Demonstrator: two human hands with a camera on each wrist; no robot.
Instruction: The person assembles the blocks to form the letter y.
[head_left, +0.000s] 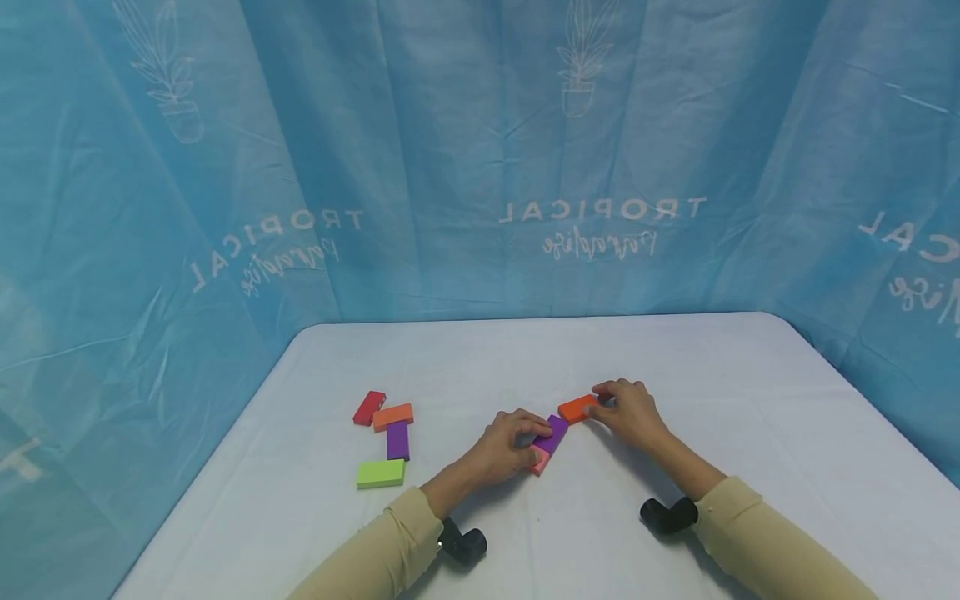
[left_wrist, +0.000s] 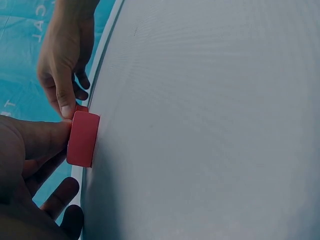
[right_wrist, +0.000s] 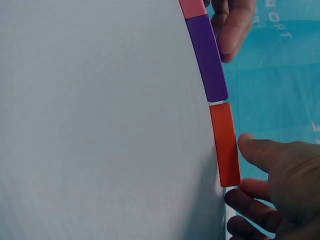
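— Blocks first: how many do you count on the tabletop [head_left: 675, 392]?

— Seven, all flat and lying down. Three sit in a row under my hands: a pink block [head_left: 539, 459], a purple block [head_left: 553, 433] and an orange block [head_left: 577, 408]. Four more lie apart on my left side: one red block [head_left: 369, 407], one lighter orange block [head_left: 393, 417], a second purple block [head_left: 397, 440] and one green block [head_left: 381, 473].

— Where is the row?

— Near the middle of the white tabletop, running slantwise away from me toward the right. Pink is nearest to me, purple in the middle, orange farthest. Pink and purple touch end to end; a thin gap shows between purple and orange in the right wrist view.

— And your left hand [head_left: 504, 448]?

— Its fingers curl over the pink and purple blocks, thumb pressed against the pink one's side. That grip is clamped on the pink block.

— Your right hand [head_left: 628, 412]?

— Thumb on one long side of the orange block, fingers curled at the other, so the grip pinches it where it lies on the tabletop.

— The four others?

— Close together, red and lighter orange touching, the second purple just below them, green nearest me. No hand is near them.
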